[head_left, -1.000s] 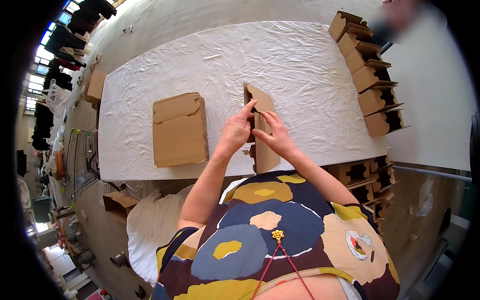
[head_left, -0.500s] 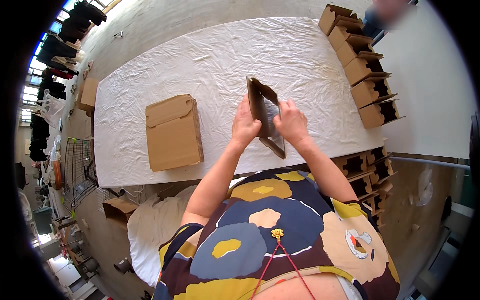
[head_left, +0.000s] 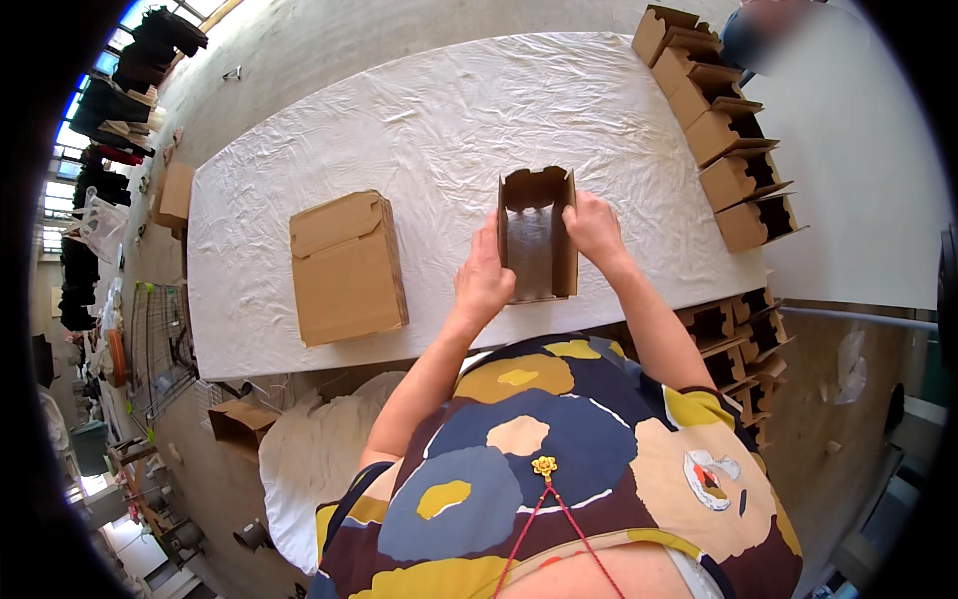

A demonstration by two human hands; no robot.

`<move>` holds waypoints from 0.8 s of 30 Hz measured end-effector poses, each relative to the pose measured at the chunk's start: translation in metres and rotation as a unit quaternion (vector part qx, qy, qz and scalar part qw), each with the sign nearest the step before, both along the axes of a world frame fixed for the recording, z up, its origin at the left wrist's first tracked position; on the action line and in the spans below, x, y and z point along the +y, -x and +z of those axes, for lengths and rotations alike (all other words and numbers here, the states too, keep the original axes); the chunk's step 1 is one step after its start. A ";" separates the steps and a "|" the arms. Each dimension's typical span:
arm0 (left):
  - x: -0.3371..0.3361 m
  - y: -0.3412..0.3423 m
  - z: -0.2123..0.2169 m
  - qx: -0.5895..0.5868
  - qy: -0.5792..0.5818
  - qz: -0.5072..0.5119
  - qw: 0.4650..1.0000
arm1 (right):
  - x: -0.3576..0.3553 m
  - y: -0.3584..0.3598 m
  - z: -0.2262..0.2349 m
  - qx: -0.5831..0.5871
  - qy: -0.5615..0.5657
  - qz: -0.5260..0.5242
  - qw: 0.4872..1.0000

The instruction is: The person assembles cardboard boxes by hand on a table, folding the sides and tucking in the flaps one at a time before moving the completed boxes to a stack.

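An open brown cardboard box [head_left: 537, 255] stands squared up in front of me, its opening facing up and its dark inside showing. My left hand [head_left: 485, 278] is closed on its left wall, the thumb near the lower corner and the fingers along the outside. On the opposite wall, my right hand [head_left: 597, 230] grips with the thumb at the upper edge; some of its fingers are hidden. To the left lies a neat stack of flat, folded cardboard boxes [head_left: 349, 270], touched by neither hand.
A wrinkled white cloth [head_left: 399, 120] covers the table. Opened boxes [head_left: 728, 140] line its right edge, and more boxes [head_left: 743, 334] are piled below that side. Beyond is a white surface [head_left: 848, 150], with a blurred person at the top. A wire rack [head_left: 160, 334] stands left.
The box has gone from a narrow, slanted, half-flattened shape to a squared rectangle. My right hand has moved slightly outward with its wall, and my left hand has shifted a little down.
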State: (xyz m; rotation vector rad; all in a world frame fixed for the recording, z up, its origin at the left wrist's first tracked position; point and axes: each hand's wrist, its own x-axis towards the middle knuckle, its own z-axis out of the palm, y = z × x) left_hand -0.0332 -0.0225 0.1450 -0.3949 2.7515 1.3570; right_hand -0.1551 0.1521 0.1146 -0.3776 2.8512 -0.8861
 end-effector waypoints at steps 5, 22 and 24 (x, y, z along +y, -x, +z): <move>-0.007 -0.002 0.005 0.013 0.004 0.012 1.000 | -0.008 -0.003 0.015 0.002 0.010 0.022 1.000; -0.026 0.004 0.034 -0.015 0.249 -0.371 0.895 | -0.037 -0.007 0.007 -0.038 -0.040 0.015 0.998; -0.016 0.008 0.055 -0.057 0.113 -0.359 0.925 | -0.037 -0.008 0.006 -0.038 -0.040 0.013 0.998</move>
